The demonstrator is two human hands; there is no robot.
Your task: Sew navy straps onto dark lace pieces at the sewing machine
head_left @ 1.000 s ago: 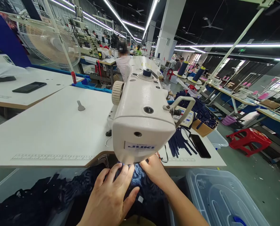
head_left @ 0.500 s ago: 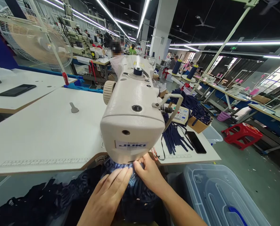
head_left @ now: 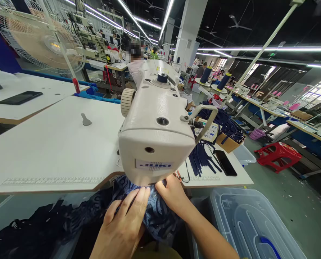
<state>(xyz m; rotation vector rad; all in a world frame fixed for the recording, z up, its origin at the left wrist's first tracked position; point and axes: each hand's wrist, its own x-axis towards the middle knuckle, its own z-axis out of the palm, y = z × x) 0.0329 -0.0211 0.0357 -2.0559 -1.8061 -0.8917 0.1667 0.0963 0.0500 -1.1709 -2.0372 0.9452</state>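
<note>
Right under the front end of the sewing machine (head_left: 155, 122) lies the navy lace fabric (head_left: 157, 216), bunched in the cut-out of the table (head_left: 55, 144) and trailing away below the machine to its left in a dark heap. The left hand (head_left: 122, 223) rests flat on the fabric, its fingers stretched out and held close together, their tips almost at the machine's lower edge. The right hand (head_left: 172, 194) sits just beside it, touching the same cloth, with the thumb on top and the fingers curled under the machine; whether they pinch the cloth I cannot tell, since their tips are hidden.

To the right of the machine, on the table, a bundle of navy straps (head_left: 202, 158) fans out, with a black phone (head_left: 225, 162) just beside it. Behind these, near the machine's right flank, stand a control panel (head_left: 210, 131) and a cardboard box (head_left: 227, 144) of more dark pieces. Below and right of the machine a clear plastic bin (head_left: 252, 223) stands on the floor. Farther right of the machine is a red stool (head_left: 277, 153). Well to the machine's left a fan (head_left: 39, 39) stands by a neighbouring table.
</note>
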